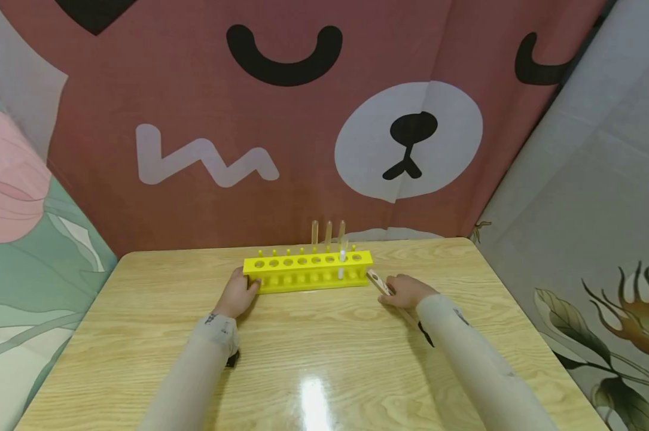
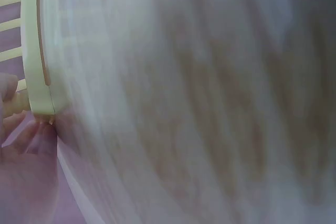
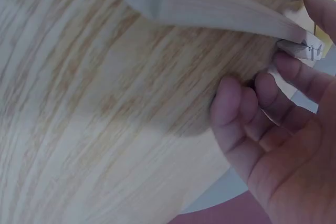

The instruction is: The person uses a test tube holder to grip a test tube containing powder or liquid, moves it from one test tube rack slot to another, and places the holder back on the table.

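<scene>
A yellow test tube rack (image 1: 308, 287) stands near the table's back edge, with a row of round holes and pegs behind. My left hand (image 1: 238, 294) grips its left end; in the left wrist view, fingers (image 2: 31, 137) meet the rack's end (image 2: 39, 98). One tube with white in it (image 1: 343, 256) stands in a hole toward the right. Several clear glass tubes (image 1: 328, 233) rise at the rack's back. My right hand (image 1: 408, 292) pinches a wooden test tube holder (image 1: 379, 281), whose front end is close to the rack's right end. Its handle (image 3: 220, 9) shows in the right wrist view.
The wood-grain table (image 1: 313, 347) extends in front of the rack and to both sides. A curtain with a bear face (image 1: 206, 209) hangs right behind the table. Patterned curtains (image 1: 588, 215) flank the sides. A blurred surface fills most of the left wrist view.
</scene>
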Tool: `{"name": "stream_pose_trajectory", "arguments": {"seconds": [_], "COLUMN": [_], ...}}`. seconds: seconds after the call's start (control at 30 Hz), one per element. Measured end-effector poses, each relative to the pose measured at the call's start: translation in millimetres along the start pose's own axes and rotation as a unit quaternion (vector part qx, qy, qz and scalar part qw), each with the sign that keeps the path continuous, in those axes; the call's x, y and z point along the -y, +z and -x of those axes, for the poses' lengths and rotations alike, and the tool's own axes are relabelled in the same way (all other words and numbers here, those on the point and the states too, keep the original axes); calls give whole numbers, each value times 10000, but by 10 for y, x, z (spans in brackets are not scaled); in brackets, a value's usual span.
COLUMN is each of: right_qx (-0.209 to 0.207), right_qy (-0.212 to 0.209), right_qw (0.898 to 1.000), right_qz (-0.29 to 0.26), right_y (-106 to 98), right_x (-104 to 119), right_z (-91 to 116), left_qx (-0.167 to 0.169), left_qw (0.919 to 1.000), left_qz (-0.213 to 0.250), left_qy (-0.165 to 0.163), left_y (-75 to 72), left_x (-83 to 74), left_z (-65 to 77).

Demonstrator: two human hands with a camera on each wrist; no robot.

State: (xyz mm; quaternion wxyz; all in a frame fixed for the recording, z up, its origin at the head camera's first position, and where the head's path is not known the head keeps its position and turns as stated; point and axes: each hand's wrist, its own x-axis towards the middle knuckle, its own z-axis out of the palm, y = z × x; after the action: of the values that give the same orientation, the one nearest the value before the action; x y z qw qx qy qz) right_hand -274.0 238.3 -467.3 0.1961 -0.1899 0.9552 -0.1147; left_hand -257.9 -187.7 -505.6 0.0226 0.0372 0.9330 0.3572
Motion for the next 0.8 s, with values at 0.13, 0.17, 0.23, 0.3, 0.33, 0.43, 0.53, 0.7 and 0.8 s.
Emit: {"name": "stream_pose_trajectory", "arguments": {"seconds": [0.13,0.17,0.23,0.3,0.33,0.43,0.53,0.7,0.8], "right_qx": [-60,-87,-154,-208,-229,-291,-355,-486,-586], "right_qy": [-13,-46,-79,-97,-105,-128,-140,-49,-50], "right_qw": [9998,9998,9997,9996,9995,9993,9989,9986,9982], "right_qz": [168,175,181,171,166,206,269,188,85], "right_y": [12,17,23,29,32,49,79,125,145], "right_x": [3,-6,-12,-19,-20,-30,-51,-70,-72], "right_z": [23,27,35,40,43,37,25,29,32], "left_qx": [107,125,148,167,178,187,180,176,173], "left_qw": [9999,9998,9997,9997,9996,9995,9995,9995,9995], "left_qz": [-117,-139,-168,-194,-213,-238,-253,-258,-263], "left_qy": [-35,-32,-45,-32,-27,-18,15,32,52], "left_y": [1,3,7,7,8,8,7,12,19], "left_x": [-10,-8,0,5,8,13,19,35,49], "left_z": [7,9,4,1,-3,-11,-12,-9,-4]}}
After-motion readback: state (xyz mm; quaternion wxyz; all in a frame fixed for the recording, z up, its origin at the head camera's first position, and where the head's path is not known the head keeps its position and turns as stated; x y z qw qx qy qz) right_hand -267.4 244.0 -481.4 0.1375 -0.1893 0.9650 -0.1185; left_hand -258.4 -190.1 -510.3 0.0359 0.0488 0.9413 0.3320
